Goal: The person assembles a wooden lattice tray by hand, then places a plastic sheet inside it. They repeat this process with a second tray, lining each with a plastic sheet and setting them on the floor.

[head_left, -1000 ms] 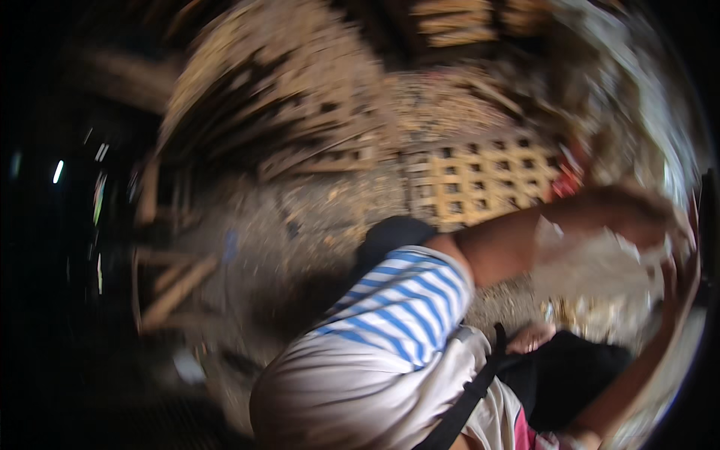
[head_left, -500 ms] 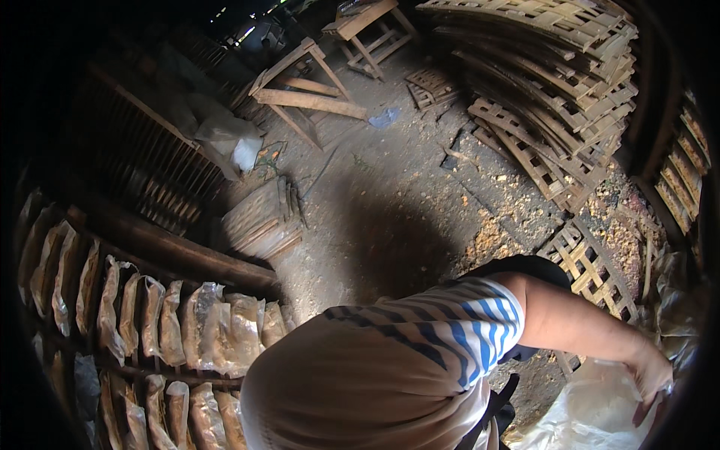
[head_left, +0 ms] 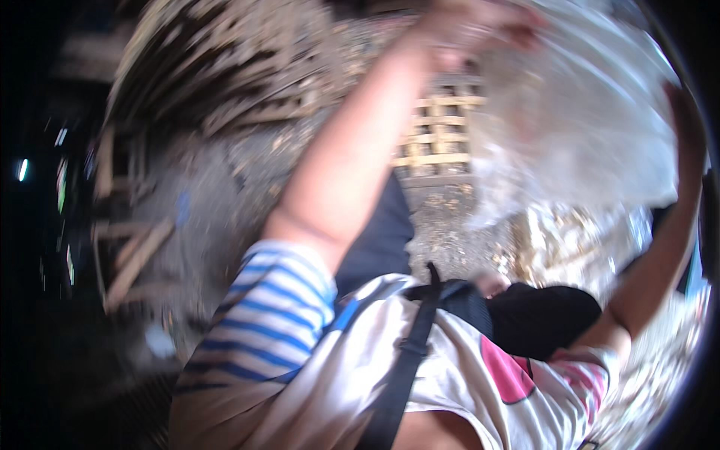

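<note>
Left arm reaches far forward, elbow slightly bent; right arm is raised along the right edge of view, elbow bent, forearm upright; a clear plastic sheet spans the space between the hands, above the littered floor; the left hand is at its upper-left edge, fingers partly bent, blur concealing whether they grip; the right hand is at its right edge, dark and blurred, finger closure indeterminable; a bamboo lattice lies beyond, partly covered by sheet and left forearm.
</note>
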{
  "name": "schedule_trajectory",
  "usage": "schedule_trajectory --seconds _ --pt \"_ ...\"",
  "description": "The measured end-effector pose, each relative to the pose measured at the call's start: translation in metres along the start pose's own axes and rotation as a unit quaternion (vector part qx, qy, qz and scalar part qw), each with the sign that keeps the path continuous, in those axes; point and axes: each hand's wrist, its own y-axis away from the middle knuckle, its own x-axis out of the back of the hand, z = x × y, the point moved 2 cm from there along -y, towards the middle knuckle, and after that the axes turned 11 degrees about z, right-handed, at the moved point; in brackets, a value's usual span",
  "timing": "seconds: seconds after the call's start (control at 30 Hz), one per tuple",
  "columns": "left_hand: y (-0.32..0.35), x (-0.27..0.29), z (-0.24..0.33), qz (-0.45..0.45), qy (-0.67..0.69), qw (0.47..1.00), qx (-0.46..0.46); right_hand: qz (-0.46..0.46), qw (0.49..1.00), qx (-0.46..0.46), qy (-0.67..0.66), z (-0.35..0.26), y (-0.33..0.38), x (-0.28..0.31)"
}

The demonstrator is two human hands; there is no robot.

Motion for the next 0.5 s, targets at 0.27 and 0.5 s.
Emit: schedule_trajectory --seconds 0.27,0.5 --pt "0.017 -0.035 -0.008 -0.052 0.115 0.991 -0.035 0.041 0.986 -0.162 0.010 -0.005 0.029 0.033" --pt "0.012 -0.025 -0.008 0.061 -0.015 0.997 -0.053 0.090 0.992 -0.093 0.003 0.008 0.016 0.055"
